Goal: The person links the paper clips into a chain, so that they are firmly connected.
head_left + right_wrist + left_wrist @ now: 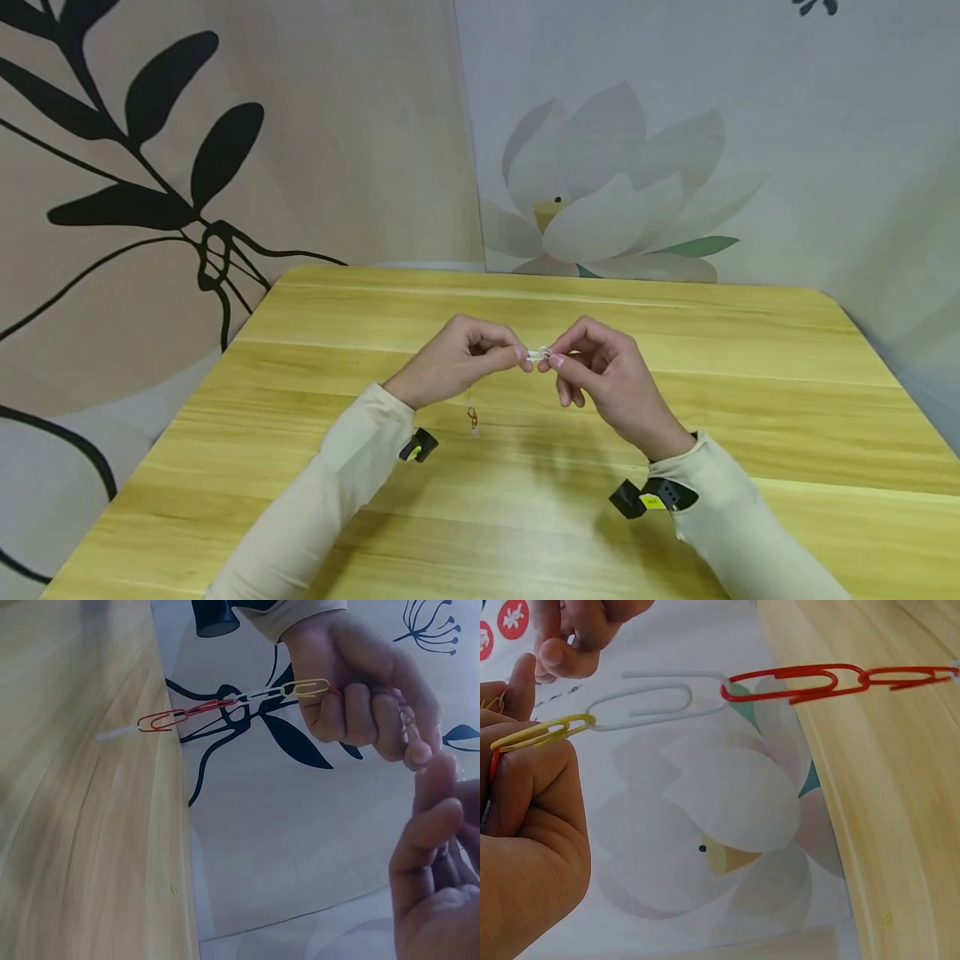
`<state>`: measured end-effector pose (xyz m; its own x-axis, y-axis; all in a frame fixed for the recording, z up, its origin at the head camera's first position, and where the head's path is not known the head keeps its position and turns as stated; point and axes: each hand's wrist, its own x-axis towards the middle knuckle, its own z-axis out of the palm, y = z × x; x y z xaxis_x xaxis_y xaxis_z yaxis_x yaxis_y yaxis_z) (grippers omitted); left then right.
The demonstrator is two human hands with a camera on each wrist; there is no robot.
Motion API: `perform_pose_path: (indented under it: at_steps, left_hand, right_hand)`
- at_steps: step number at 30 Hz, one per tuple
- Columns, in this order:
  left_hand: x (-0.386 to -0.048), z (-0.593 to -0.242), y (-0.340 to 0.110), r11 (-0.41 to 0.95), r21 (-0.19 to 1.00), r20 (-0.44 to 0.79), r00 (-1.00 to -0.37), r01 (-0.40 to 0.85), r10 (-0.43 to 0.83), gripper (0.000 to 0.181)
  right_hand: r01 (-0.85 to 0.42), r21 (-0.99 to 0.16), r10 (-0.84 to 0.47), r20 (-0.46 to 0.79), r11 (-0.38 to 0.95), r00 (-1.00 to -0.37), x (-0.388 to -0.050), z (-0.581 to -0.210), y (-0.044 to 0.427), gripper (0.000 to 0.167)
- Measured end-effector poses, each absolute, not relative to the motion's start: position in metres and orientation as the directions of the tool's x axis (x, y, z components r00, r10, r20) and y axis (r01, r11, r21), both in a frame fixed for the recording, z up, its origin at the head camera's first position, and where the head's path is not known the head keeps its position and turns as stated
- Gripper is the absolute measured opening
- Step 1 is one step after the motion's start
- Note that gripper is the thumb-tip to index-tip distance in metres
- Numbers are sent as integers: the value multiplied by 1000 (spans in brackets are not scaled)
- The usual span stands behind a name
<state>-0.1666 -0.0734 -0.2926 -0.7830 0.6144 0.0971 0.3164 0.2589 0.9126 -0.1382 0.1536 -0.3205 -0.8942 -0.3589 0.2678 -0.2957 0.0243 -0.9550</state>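
Note:
Thumb and fingers of my left hand (457, 358) pinch a paper clip chain above the table. My right hand (607, 379) pinches a pale paper clip (536, 355) that meets the left fingertips; whether it is hooked to the chain cannot be made out. Below the left hand hangs the rest of the chain. In the left wrist view it shows a yellow clip (544, 735), a white clip (641, 701), a red clip (795, 682) and another red clip (907, 675). A whitish clip (118, 733) ends it in the right wrist view. Some links are hidden inside the left fist.
A light wooden table (480, 533) lies under both hands. Behind it stands a wall (375, 125) printed with leaves and a large flower. A small yellowish spot (886, 921) shows on the tabletop, too small to identify. Each wrist carries a black camera mount (628, 499).

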Motion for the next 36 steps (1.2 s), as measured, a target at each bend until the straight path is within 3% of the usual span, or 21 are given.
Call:
perform_pose_path:
  at_steps: [11,27,36]
  left_hand:
    - [-166,-291,-73,282,902,94,-787,327,610,20]
    - [-166,-288,-71,315,892,73,-789,326,610,9]
    - [-166,-283,-77,309,892,115,-829,328,548,12]
  right_hand:
    - [-353,-930,-346,300,100,-889,-137,-323,158,4]
    - [-373,-921,-366,311,110,-877,-135,-324,154,6]
    - [-283,-951,-428,207,122,-880,-133,-329,149,8]
